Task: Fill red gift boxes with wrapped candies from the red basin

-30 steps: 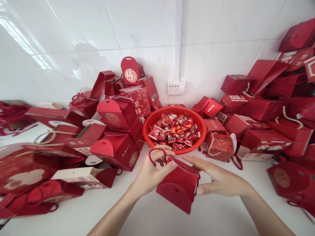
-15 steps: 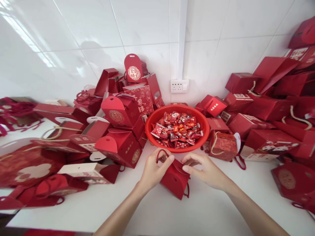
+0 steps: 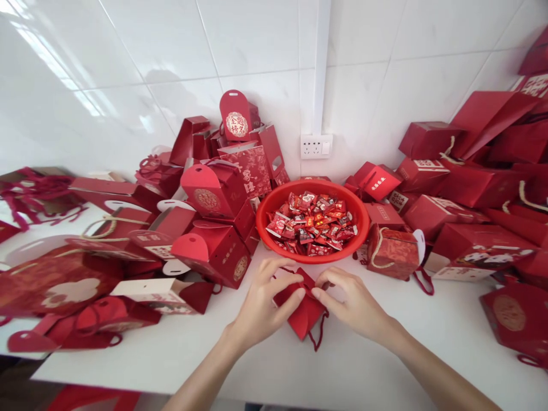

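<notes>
A small red gift box (image 3: 303, 321) with curved flaps and a dark red cord handle rests on the white table in front of me. My left hand (image 3: 270, 297) pinches its top from the left, thumb and index finger at the flap edges. From the right, my right hand (image 3: 351, 295) grips the same top flaps between thumb and fingertips. One loop of cord dangles at the box's right side; the other is partly hidden behind my left fingers. Just behind my hands stands a red plastic basin (image 3: 262, 212) filled with wrapped candies (image 3: 315, 222).
Red gift boxes (image 3: 212, 251) are piled on the left, some with rope handles. More boxes (image 3: 475, 245) are heaped on the right. At the back, a tiled wall (image 3: 265, 40) carries a power socket (image 3: 315, 146). The table's front edge runs below my forearms.
My right hand has closed from spread fingers onto the box's flaps. My left hand has shifted from beside the cord loop to the flap edges. The view has moved slightly.
</notes>
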`<state>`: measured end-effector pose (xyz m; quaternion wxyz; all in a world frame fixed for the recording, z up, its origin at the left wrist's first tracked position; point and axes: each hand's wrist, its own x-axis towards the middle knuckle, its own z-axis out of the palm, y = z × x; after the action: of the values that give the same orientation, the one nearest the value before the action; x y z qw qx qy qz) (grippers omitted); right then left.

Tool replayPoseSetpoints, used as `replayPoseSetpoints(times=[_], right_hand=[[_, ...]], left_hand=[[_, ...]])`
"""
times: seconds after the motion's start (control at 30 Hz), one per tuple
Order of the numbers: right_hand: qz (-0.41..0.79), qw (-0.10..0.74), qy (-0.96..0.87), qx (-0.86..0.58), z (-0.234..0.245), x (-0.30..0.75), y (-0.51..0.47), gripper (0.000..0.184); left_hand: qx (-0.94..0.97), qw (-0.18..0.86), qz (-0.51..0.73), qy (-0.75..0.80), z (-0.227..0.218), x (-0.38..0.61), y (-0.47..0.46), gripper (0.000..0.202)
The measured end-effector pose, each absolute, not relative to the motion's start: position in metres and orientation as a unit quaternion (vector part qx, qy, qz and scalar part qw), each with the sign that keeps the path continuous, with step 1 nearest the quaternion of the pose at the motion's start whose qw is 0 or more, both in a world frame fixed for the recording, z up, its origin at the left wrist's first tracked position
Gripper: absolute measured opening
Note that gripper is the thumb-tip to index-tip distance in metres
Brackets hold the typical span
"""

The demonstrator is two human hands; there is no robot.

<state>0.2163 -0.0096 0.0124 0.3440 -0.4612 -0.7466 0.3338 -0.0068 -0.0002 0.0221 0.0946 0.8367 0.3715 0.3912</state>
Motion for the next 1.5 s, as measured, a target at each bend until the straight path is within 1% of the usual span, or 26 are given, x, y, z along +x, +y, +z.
replayPoseSetpoints(times=[0.07, 0.13, 0.17, 0.23, 0.33, 0.4, 0.47, 0.53, 0.57, 0.63, 0.67, 0.77, 0.8, 0.9, 1.0, 1.07, 1.13, 1.17, 1.27, 1.33, 1.43, 1.5], right_hand=[[0.325, 0.331, -0.752, -0.469, 0.013, 0.216, -0.011, 0.014], [0.307, 0.304, -0.764, -0.479, 0.014, 0.215, -0.013, 0.029], [0.294, 0.293, -0.771, -0.484, 0.014, 0.215, -0.014, 0.032], [0.265, 0.289, -0.78, -0.487, 0.012, 0.213, -0.017, 0.026], [0.226, 0.318, -0.784, -0.482, 0.006, 0.211, -0.019, 0.011], [0.215, 0.34, -0.781, -0.478, 0.003, 0.211, -0.019, 0.008], [0.221, 0.362, -0.771, -0.475, 0.001, 0.212, -0.019, 0.011], [0.24, 0.386, -0.755, -0.473, 0.002, 0.214, -0.02, 0.015], [0.254, 0.399, -0.745, -0.471, 0.002, 0.214, -0.02, 0.018], [0.288, 0.42, -0.72, -0.471, 0.003, 0.215, -0.021, 0.021], [0.309, 0.428, -0.705, -0.474, 0.003, 0.215, -0.021, 0.022], [0.386, 0.438, -0.648, -0.49, 0.002, 0.216, -0.023, 0.026], [0.416, 0.44, -0.625, -0.493, 0.001, 0.217, -0.023, 0.028], [0.498, 0.448, -0.558, -0.49, -0.002, 0.22, -0.022, 0.029], [0.524, 0.464, -0.516, -0.494, -0.005, 0.226, -0.019, 0.027], [0.524, 0.477, -0.497, -0.501, -0.008, 0.231, -0.018, 0.028], [0.527, 0.479, -0.483, -0.51, -0.011, 0.235, -0.016, 0.029], [0.529, 0.476, -0.478, -0.514, -0.012, 0.236, -0.016, 0.029], [0.538, 0.46, -0.478, -0.521, -0.016, 0.237, -0.014, 0.027], [0.542, 0.449, -0.487, -0.517, -0.019, 0.236, -0.013, 0.025], [0.537, 0.424, -0.525, -0.506, -0.023, 0.231, -0.012, 0.023], [0.508, 0.413, -0.561, -0.507, -0.025, 0.229, -0.012, 0.021]], left_hand=[[0.847, 0.099, 0.375, 0.364, 0.022, -0.005, -0.001, 0.012], [0.848, 0.105, 0.367, 0.368, 0.02, -0.004, -0.001, 0.01], [0.846, 0.109, 0.365, 0.372, 0.018, -0.004, -0.001, 0.009], [0.842, 0.12, 0.366, 0.377, 0.015, -0.005, 0.0, 0.009], [0.83, 0.146, 0.377, 0.385, 0.014, -0.007, -0.001, 0.016], [0.818, 0.172, 0.384, 0.392, 0.015, -0.009, -0.002, 0.022], [0.808, 0.194, 0.386, 0.401, 0.016, -0.011, -0.003, 0.02], [0.813, 0.186, 0.385, 0.395, 0.017, -0.013, -0.004, 0.009], [0.822, 0.171, 0.382, 0.386, 0.017, -0.014, -0.004, 0.008], [0.842, 0.131, 0.376, 0.364, 0.016, -0.014, -0.004, 0.017], [0.849, 0.115, 0.371, 0.359, 0.016, -0.014, -0.005, 0.018], [0.849, 0.109, 0.363, 0.368, 0.011, -0.01, -0.006, 0.01], [0.844, 0.119, 0.367, 0.372, 0.01, -0.008, -0.007, 0.011], [0.823, 0.161, 0.4, 0.37, 0.007, -0.004, -0.008, 0.024], [0.808, 0.218, 0.421, 0.349, 0.01, -0.006, -0.008, 0.031], [0.811, 0.264, 0.404, 0.331, 0.014, -0.014, -0.006, 0.026], [0.82, 0.301, 0.364, 0.323, 0.019, -0.024, -0.004, 0.009], [0.826, 0.312, 0.34, 0.325, 0.02, -0.03, -0.002, 0.006], [0.838, 0.336, 0.269, 0.336, 0.017, -0.043, 0.0, 0.042], [0.836, 0.349, 0.248, 0.344, 0.013, -0.047, 0.001, 0.054], [0.827, 0.365, 0.247, 0.35, 0.011, -0.046, 0.0, 0.061], [0.827, 0.37, 0.246, 0.345, 0.014, -0.042, -0.002, 0.05]])
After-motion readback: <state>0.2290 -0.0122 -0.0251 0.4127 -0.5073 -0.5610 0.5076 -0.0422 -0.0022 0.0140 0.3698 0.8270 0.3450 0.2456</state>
